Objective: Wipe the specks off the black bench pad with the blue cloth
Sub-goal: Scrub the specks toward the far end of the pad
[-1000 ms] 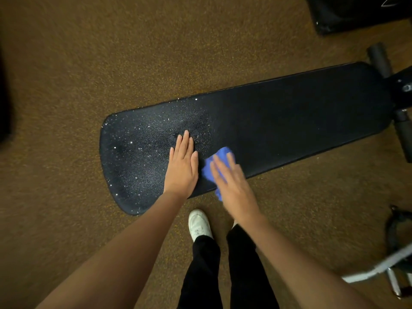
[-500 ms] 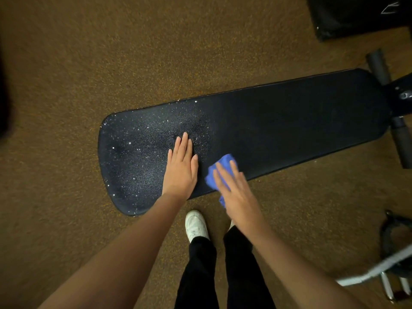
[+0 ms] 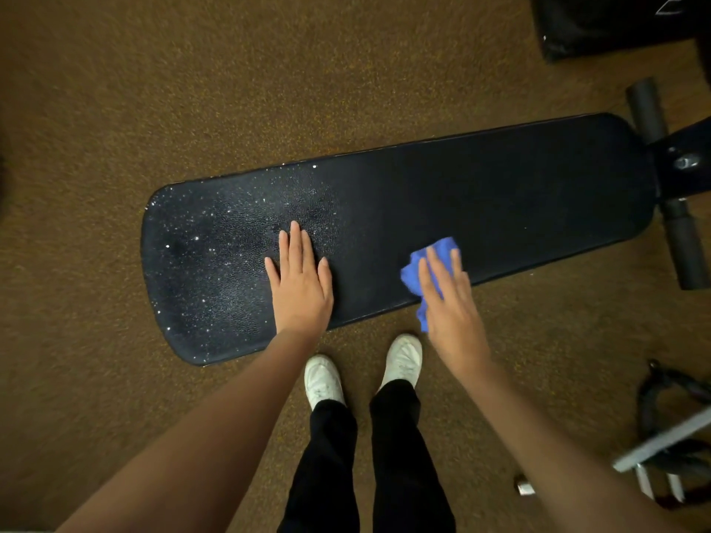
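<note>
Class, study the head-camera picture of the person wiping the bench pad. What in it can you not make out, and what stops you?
- Blue cloth: mostly hidden under the right hand; its full shape is unclear.
- Pad surface under the left hand: any specks there are covered.
- Black bench pad, right half: too dark to tell whether fine specks are there.
- Dark object, top right: cut off by the frame edge.
- Metal frame, lower right: blurred and cut off.

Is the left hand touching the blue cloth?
Apart. The head view shows the left hand flat on the bench pad, bare black pad separating it from the blue cloth under the right hand.
</note>
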Available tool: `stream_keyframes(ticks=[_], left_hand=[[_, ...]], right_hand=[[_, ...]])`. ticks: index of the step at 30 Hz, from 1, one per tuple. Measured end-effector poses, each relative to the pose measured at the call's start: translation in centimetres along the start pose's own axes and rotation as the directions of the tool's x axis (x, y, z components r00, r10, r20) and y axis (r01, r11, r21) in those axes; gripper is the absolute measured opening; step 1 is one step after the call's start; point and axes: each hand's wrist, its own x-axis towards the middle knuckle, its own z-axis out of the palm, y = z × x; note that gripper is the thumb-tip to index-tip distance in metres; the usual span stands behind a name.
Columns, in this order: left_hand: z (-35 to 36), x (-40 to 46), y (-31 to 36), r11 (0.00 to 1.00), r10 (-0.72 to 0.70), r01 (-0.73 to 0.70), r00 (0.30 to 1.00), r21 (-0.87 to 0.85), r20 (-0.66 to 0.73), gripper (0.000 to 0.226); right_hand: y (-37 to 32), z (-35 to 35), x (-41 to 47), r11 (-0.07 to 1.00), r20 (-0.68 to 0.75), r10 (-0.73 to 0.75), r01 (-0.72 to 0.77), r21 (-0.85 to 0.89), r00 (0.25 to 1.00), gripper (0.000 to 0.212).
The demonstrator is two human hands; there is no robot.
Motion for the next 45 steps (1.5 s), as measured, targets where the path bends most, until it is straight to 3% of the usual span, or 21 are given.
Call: stream_keyframes(ticks=[3,5,7,11,13,19,21,24,26,29,31,36,38,42,45], left_hand=[[0.5,0.0,0.3,1.0,-0.014,0.015,1.0,0.021,-0.022,0.063],[0.8,0.0,0.5,0.999,-0.028,0.029,0.999,0.031,-0.037,0.066],[1.0,0.1,0.9,0.998,-0.054,0.056,0.997,0.036,-0.046,0.068],[1.0,0.3,1.6,0.995,-0.1,0.101,0.994,0.022,-0.045,0.073],[0.8,0.3,1.9,0.994,-0.111,0.112,0.993,0.015,-0.044,0.074],[0.8,0.4,2.3,0.991,-0.136,0.135,0.989,-0.008,-0.061,0.072],[0.7,0.6,2.7,0.985,-0.172,0.171,0.983,-0.019,-0.06,0.067],[0.7,1.0,3.6,0.974,-0.227,0.226,0.972,-0.028,-0.06,0.054],[0.8,1.2,4.2,0.964,-0.265,0.263,0.962,-0.037,-0.066,0.053],[1.1,1.4,4.7,0.954,-0.3,0.3,0.952,-0.018,-0.067,0.06],[1.3,1.5,4.7,0.951,-0.309,0.309,0.949,-0.006,-0.067,0.065],[1.7,1.4,4.6,0.953,-0.303,0.304,0.949,-0.003,-0.086,0.061],[1.7,1.4,4.7,0.954,-0.299,0.3,0.95,-0.005,-0.085,0.062],[1.5,1.5,5.1,0.947,-0.319,0.32,0.944,0.001,-0.082,0.067],[1.1,1.6,5.5,0.94,-0.341,0.341,0.938,-0.015,-0.061,0.057]], right_hand=[[1.3,-1.1,2.8,0.988,-0.039,0.153,-0.152,0.007,0.988,0.082],[0.9,-0.9,5.2,0.986,-0.059,0.169,-0.168,0.012,0.984,0.085],[-0.6,0.1,6.4,0.995,-0.044,0.089,-0.088,0.043,0.995,0.088],[-4.0,1.8,4.8,0.975,0.0,-0.219,0.218,0.035,0.976,0.08],[-2.9,1.4,3.9,0.969,0.015,-0.245,0.245,0.024,0.969,0.075],[2.3,-1.7,6.6,0.995,-0.048,0.103,-0.103,-0.001,0.994,0.084],[1.5,-1.5,6.8,0.995,-0.034,0.104,-0.103,0.013,0.994,0.086],[0.7,-0.6,5.1,0.994,-0.01,-0.108,0.108,-0.018,0.994,0.076],[0.8,-0.5,3.3,0.984,0.014,-0.157,0.157,-0.084,0.988,0.068],[2.1,-1.1,1.9,0.995,-0.043,0.027,-0.031,-0.097,0.999,0.064],[3.4,-1.6,2.9,0.986,-0.053,0.124,-0.129,-0.108,0.991,0.075],[2.9,-2.0,6.2,0.984,-0.048,0.16,-0.163,-0.068,0.986,0.089],[1.8,-1.6,6.9,0.993,-0.035,0.115,-0.116,-0.013,0.993,0.088],[-1.2,0.1,7.7,0.977,0.012,-0.213,0.213,-0.005,0.977,0.083],[-0.4,-0.3,7.0,0.971,0.042,-0.241,0.241,0.003,0.97,0.082]])
